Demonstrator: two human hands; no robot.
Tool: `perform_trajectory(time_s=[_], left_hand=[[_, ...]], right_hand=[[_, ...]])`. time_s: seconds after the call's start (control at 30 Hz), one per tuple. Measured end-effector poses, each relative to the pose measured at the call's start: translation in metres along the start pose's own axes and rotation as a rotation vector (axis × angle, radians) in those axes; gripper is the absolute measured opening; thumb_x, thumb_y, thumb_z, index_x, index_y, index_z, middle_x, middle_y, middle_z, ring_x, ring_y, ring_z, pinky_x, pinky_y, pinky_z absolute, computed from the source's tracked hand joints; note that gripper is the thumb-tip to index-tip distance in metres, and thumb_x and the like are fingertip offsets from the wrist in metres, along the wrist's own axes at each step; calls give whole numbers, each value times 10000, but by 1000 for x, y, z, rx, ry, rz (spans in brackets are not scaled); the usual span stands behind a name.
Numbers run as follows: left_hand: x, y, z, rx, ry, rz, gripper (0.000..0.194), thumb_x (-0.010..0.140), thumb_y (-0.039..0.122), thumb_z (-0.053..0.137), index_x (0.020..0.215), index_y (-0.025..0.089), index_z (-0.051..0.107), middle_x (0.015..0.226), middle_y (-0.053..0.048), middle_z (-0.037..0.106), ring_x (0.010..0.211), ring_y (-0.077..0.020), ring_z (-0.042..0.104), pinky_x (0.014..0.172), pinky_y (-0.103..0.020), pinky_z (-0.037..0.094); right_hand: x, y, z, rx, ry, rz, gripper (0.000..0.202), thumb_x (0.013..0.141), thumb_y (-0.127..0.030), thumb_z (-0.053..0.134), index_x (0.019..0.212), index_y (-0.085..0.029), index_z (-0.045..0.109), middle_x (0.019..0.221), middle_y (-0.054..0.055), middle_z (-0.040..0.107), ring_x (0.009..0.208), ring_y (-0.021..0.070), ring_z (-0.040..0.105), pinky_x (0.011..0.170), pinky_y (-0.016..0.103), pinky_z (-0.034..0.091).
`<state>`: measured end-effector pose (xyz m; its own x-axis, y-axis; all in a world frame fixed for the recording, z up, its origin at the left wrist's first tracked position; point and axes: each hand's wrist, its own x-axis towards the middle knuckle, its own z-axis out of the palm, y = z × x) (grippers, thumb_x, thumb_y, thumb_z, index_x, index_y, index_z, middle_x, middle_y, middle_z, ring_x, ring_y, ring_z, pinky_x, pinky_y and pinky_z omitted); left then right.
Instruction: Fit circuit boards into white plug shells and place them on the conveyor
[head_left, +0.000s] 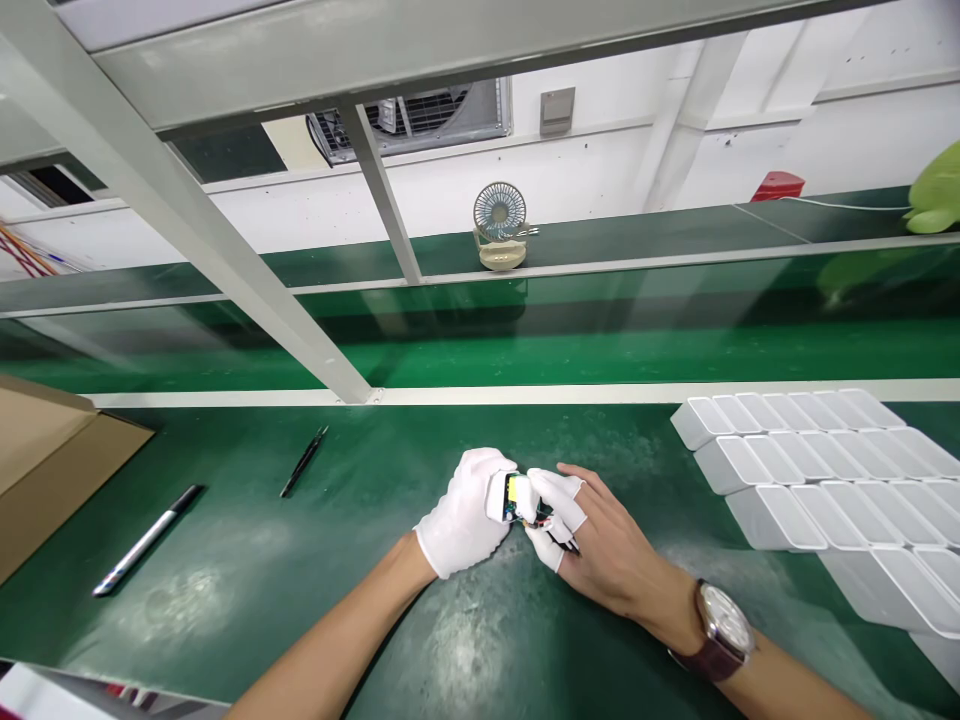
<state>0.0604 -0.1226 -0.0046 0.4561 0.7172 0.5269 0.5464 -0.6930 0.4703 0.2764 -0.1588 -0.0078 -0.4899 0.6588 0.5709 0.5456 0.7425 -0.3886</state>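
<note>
In a white glove, my left hand (pixel 469 515) is closed around the left side of a small white electronic device (pixel 517 493). The device is open, and a circuit board with a yellow part shows inside its white plastic shell. My right hand (pixel 600 535) wears white finger covers and pinches the device's right side between thumb and fingers. Short black and white pieces, perhaps leads, stick out under those fingers; their exact kind is partly hidden. Both hands meet just above the green worktop (pixel 397 640).
Rows of translucent white bins (pixel 795 500) stand at the right. To the left lie tweezers (pixel 304 462), a silver marker-like pen (pixel 148 541) and a cardboard box (pixel 60 460). A slanted metal post (pixel 247 260) rises at the back, and a small fan (pixel 500 212) stands beyond.
</note>
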Motion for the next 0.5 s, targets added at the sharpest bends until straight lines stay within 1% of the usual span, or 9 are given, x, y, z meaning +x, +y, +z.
perform_trajectory(time_s=[0.07,0.13,0.23,0.33,0.5], left_hand=[[2,1,-1,-5,-25,-17,380,754,75,626,1096,196,514,976,-84,590,939,-236,602,783,-391,568],[3,1,-1,-14,-32,-15,379,753,85,638,1096,192,519,978,-85,595,944,-239,599,799,-401,562],[-1,-3,0,-35,-2,21,472,746,64,629,1180,189,494,1064,-106,572,1004,-244,587,842,-420,556],[-5,-8,3,-47,5,35,543,734,41,624,1232,189,468,1108,-114,549,1046,-246,576,869,-428,549],[-5,-10,4,-45,4,34,548,724,43,633,1233,184,484,1107,-116,552,1052,-248,582,871,-422,550]], right_hand=[[1,-1,0,2,8,-6,578,920,-116,571,1469,-104,393,1179,153,667,1195,267,605,1143,559,426],[1,-1,-1,4,22,-25,597,917,-99,575,1479,-92,375,1172,155,668,1217,264,593,1145,555,423],[2,-2,-1,0,41,-40,626,913,-89,582,1495,-94,350,1202,163,658,1231,262,583,1138,550,431],[3,-2,-1,-6,37,-28,641,918,-97,586,1507,-109,334,1220,162,655,1222,258,588,1134,548,436],[3,-2,0,-9,50,-28,652,923,-98,584,1514,-121,310,1258,170,646,1211,255,593,1122,552,443]])
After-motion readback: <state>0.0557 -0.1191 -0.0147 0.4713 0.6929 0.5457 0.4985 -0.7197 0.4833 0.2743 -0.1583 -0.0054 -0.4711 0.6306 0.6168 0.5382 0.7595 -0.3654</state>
